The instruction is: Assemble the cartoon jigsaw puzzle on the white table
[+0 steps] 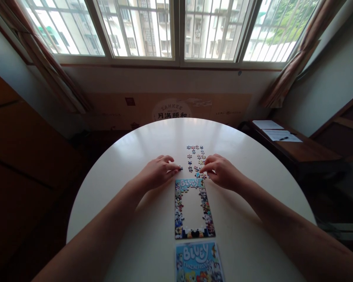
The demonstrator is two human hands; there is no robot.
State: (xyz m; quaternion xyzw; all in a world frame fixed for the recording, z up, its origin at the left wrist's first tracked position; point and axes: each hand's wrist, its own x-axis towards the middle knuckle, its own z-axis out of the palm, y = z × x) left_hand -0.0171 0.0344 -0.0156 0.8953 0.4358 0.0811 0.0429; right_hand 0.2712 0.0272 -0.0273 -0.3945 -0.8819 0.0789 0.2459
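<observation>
- A flat-faced brown cabinet [29, 156] stands in shadow, crossed by dark straight seams.
- A pinkish curtain [48, 66] hangs in soft gathered folds.
- The white table [114, 152] has a smooth, glossy top with a rounded edge, reflecting window light.
- The left hand [159, 170] pinches a small dark puzzle piece [181, 168] at its fingertips, just left of the loose pieces.
- The puzzle frame [179, 209] lies flat on the table, nearer the person than both hands: a rectangular border of interlocking, colourful printed pieces around a pale, plain centre.
- Below it, apart, lies a blue printed sheet [197, 256] with puffy "BLUEY" lettering.
- Loose pieces [190, 162], knobbed and multicoloured, lie scattered beyond the frame.
- The right hand [222, 170] is curled, fingertips at these pieces; whether it grips one I cannot tell.
- White papers [279, 135] rest on a dark wooden bench [314, 152].
</observation>
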